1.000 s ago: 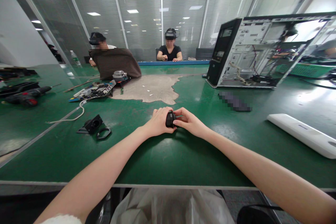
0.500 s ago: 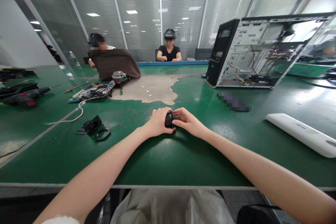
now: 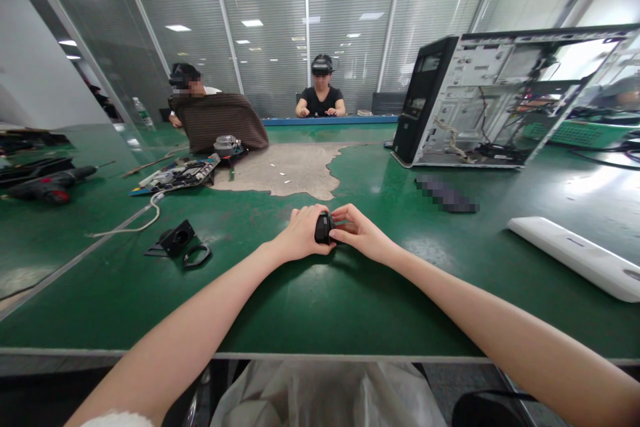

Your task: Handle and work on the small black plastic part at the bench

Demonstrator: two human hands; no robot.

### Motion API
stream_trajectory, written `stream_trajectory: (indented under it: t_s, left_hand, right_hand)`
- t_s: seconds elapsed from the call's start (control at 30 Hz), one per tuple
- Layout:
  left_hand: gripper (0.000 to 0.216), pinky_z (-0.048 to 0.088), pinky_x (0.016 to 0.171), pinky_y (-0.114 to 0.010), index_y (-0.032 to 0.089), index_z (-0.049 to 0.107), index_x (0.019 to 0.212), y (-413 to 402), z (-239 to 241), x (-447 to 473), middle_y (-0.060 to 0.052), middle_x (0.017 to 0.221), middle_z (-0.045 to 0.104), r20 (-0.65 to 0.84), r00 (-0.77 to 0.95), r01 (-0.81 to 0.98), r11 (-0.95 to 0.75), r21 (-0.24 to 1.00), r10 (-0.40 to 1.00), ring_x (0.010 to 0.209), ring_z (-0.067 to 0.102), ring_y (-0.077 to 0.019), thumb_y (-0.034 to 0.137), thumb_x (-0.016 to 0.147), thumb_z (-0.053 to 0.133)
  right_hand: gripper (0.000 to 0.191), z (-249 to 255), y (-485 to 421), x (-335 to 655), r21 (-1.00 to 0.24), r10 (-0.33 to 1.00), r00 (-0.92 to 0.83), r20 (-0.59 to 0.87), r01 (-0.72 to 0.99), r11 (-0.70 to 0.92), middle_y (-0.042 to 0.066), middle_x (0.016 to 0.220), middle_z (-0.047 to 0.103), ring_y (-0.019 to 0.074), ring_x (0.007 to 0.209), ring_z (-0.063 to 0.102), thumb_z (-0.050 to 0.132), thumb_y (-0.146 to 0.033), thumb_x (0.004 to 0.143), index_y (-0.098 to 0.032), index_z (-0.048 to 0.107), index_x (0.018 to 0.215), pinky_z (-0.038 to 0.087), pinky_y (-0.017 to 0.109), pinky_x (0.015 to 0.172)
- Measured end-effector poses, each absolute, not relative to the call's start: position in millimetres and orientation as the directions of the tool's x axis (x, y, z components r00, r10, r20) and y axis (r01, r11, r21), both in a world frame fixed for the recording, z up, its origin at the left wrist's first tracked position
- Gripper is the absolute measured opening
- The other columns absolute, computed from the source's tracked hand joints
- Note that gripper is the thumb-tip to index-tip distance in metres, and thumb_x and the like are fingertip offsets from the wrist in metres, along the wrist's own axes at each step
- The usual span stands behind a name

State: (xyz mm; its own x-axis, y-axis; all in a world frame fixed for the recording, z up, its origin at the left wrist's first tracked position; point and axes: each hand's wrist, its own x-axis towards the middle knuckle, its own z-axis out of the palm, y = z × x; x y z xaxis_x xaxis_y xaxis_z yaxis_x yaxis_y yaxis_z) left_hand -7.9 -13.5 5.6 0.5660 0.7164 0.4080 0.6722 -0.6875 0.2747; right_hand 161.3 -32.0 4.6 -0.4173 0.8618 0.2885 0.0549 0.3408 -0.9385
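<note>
A small black rounded part (image 3: 324,229) is held between my two hands just above the green table (image 3: 310,307); its exact kind does not show. My left hand (image 3: 303,232) wraps round its left side, the thumb low in front. From the right, the thumb and fingers of my right hand (image 3: 356,232) pinch its right face. Much of the part is covered by the fingers. To the left lie a black bracket-like piece (image 3: 176,239) with a round hole and a black ring-shaped frame (image 3: 197,256).
A computer case (image 3: 480,103) with its side off stands back right. Nearer are a pixelated dark item (image 3: 446,194) and a long white device (image 3: 575,255). A circuit board (image 3: 175,175), a cable (image 3: 155,213) and a power drill (image 3: 55,180) lie left. Two people sit beyond.
My hands stay in place, with the black part turned very slightly between them. Across the table, the seated person's hands have moved a little.
</note>
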Motion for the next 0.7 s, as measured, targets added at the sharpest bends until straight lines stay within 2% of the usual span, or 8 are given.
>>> stream_trajectory:
  t_s: [0.2, 0.4, 0.6, 0.7]
  left_hand:
    - [0.058, 0.031, 0.077, -0.035, 0.02, 0.036, 0.106, -13.0, 5.6, -9.1, -0.004, 0.097, 0.05, 0.408, 0.576, 0.668, -0.695, 0.264, 0.709, 0.089, 0.047, -0.0226, 0.038, 0.057, 0.061]
    - [0.057, 0.03, 0.078, -0.035, 0.021, 0.036, 0.106, -14.1, 6.5, -8.5, -0.004, 0.097, 0.05, 0.411, 0.569, 0.669, -0.692, 0.271, 0.712, 0.089, 0.047, -0.0224, 0.039, 0.058, 0.061]
    - [0.056, 0.03, 0.077, -0.035, 0.021, 0.037, 0.105, -13.6, 6.1, -7.8, -0.003, 0.097, 0.05, 0.408, 0.57, 0.667, -0.691, 0.278, 0.714, 0.089, 0.046, -0.0224, 0.04, 0.058, 0.06]
    - [0.058, 0.03, 0.078, -0.035, 0.021, 0.036, 0.106, -12.8, 5.1, -8.5, -0.004, 0.098, 0.05, 0.409, 0.57, 0.669, -0.691, 0.273, 0.713, 0.09, 0.046, -0.0225, 0.039, 0.058, 0.061]
  right_hand:
    - [0.033, 3.0, -32.0, 164.9, -0.946, 0.824, -0.495, 0.275, 0.012, 0.323, 0.002, 0.096, 0.051, 0.0141, 0.087, 0.055, 0.063, -0.025, 0.066, -0.021, 0.042, 0.093, 0.047, 0.034, 0.078]
    - [0.02, 6.6, -33.5, 162.4, -0.939, 0.851, -0.439, 0.287, 0.049, 0.341, 0.001, 0.092, 0.051, 0.0127, 0.082, 0.056, 0.058, -0.027, 0.07, -0.02, 0.044, 0.083, 0.046, 0.034, 0.079]
    - [0.028, 4.1, -31.2, 161.7, -0.942, 0.861, -0.433, 0.267, 0.072, 0.328, 0.004, 0.096, 0.05, 0.0145, 0.087, 0.055, 0.057, -0.025, 0.071, -0.02, 0.043, 0.095, 0.046, 0.035, 0.08]
    - [0.03, 2.4, -30.9, 163.5, -0.941, 0.84, -0.468, 0.273, 0.051, 0.334, 0.003, 0.097, 0.049, 0.0146, 0.087, 0.055, 0.06, -0.023, 0.069, -0.019, 0.043, 0.093, 0.046, 0.034, 0.078]
